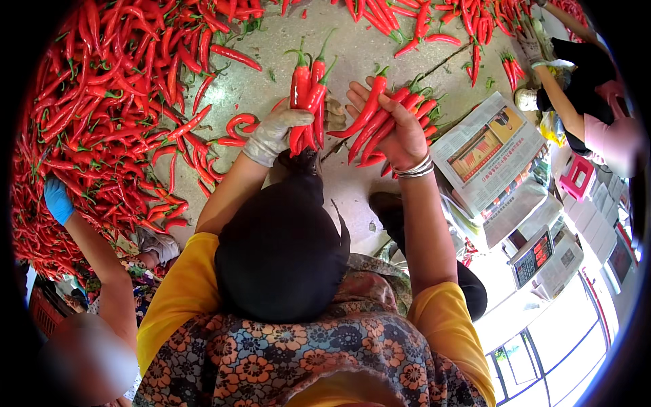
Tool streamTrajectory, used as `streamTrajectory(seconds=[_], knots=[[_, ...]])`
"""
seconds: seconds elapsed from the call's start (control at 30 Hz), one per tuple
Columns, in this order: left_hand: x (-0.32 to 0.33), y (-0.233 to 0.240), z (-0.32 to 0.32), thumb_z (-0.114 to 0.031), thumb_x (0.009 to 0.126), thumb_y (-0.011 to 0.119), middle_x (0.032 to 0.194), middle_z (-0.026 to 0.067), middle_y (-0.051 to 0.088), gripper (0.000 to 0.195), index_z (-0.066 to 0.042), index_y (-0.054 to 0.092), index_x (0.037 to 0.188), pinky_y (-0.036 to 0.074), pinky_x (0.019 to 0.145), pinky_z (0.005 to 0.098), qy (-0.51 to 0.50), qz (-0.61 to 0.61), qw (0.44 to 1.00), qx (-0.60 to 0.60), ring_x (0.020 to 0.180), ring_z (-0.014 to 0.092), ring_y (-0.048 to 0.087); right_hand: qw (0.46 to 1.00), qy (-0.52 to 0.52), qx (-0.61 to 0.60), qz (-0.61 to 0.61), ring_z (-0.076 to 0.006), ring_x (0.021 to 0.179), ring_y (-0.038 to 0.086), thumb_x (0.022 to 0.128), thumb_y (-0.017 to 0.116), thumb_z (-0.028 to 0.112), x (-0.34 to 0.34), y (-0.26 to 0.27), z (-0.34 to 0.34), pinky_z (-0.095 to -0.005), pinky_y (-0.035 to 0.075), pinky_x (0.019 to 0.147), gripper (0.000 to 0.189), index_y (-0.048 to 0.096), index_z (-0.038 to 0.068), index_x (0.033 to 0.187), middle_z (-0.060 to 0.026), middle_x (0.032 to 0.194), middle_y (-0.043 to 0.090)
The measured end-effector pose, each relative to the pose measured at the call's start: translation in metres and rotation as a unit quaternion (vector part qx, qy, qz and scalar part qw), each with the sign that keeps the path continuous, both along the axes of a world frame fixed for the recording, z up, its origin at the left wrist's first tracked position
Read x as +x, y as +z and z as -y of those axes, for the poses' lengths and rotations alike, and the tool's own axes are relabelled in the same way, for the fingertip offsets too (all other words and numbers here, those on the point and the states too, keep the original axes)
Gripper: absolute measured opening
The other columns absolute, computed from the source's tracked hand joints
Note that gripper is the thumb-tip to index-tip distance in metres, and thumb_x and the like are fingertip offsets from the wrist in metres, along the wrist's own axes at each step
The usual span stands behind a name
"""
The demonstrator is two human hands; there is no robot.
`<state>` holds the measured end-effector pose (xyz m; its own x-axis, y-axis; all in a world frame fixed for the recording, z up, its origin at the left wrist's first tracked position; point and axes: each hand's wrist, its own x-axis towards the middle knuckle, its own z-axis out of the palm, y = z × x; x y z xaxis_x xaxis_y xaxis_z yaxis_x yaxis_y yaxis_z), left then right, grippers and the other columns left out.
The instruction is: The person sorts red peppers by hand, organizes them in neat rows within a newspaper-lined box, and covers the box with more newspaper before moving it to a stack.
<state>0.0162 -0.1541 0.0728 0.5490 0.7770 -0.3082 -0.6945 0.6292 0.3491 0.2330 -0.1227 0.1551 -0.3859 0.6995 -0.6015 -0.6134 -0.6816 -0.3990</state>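
Note:
My left hand (274, 133), in a pale, stained glove, is closed around a small bunch of red chili peppers (301, 89) with green stems pointing away from me. My right hand (402, 127) is bare, with bangles at the wrist. Its thumb lies over several red chili peppers (375, 109) fanned across the palm, and more peppers show beside and under it. The two bunches are apart. A big heap of red chili peppers (112, 91) covers the floor at the left.
More peppers (475, 20) lie at the top right. Newspaper (488, 152) covers a container at the right, near a digital scale (533, 257) and a pink stool (577, 177). Co-workers are on both sides; a blue-gloved hand (58, 201) touches the left heap.

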Motion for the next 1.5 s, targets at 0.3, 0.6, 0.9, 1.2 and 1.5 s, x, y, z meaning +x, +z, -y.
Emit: streamTrajectory(seconds=[0.3,0.6,0.9,1.2,1.5], knots=[[-0.005,0.025,-0.009,-0.014,0.070,0.068,0.108,0.0182,0.057,0.058,0.000,0.044,0.121,0.048,0.086,0.0403,-0.033,-0.039,0.999,-0.014,0.098,0.028,0.060,0.997,-0.041,-0.043,0.041,-0.0240,0.098,0.056,0.088,0.052,0.012,-0.004,-0.014,0.009,-0.0437,0.043,0.092,0.047,0.038,0.004,0.132,-0.0105,0.103,0.057],[0.034,0.040,-0.016,-0.013,0.075,0.072,0.092,0.0036,0.062,0.040,-0.003,0.057,0.111,0.049,0.071,0.0287,-0.080,-0.395,0.914,0.043,0.080,0.011,0.059,0.991,-0.075,-0.023,0.108,-0.0164,0.086,0.056,0.082,0.049,0.001,-0.017,-0.028,0.022,-0.0312,0.044,0.082,0.023,0.056,0.001,0.103,-0.0060,0.093,0.060],[0.037,0.024,-0.008,-0.014,0.074,0.074,0.083,0.0034,0.064,0.031,-0.003,0.062,0.100,0.050,0.067,0.0261,-0.031,-0.315,0.949,-0.003,0.073,0.009,0.060,0.919,0.046,0.077,0.385,-0.0065,0.070,0.054,0.082,0.062,0.003,-0.021,-0.036,0.031,-0.0210,0.043,0.062,0.020,0.063,-0.001,0.101,-0.0011,0.084,0.064],[0.019,0.016,-0.009,-0.017,0.077,0.068,0.082,0.0060,0.062,0.032,-0.002,0.058,0.103,0.050,0.062,0.0266,0.020,-0.152,0.975,-0.162,0.068,0.014,0.060,0.989,-0.009,0.039,0.142,-0.0284,0.104,0.058,0.091,0.051,0.012,-0.016,-0.014,0.011,-0.0395,0.047,0.091,0.036,0.043,-0.007,0.121,-0.0204,0.120,0.054],[0.018,0.014,-0.004,-0.015,0.081,0.062,0.082,0.0077,0.063,0.029,-0.001,0.057,0.105,0.054,0.063,0.0303,0.034,-0.117,0.979,-0.165,0.068,0.018,0.063,0.992,-0.006,0.032,0.121,-0.0219,0.092,0.061,0.090,0.052,0.011,-0.024,-0.015,0.011,-0.0336,0.049,0.081,0.034,0.046,-0.002,0.120,-0.0150,0.107,0.061]])
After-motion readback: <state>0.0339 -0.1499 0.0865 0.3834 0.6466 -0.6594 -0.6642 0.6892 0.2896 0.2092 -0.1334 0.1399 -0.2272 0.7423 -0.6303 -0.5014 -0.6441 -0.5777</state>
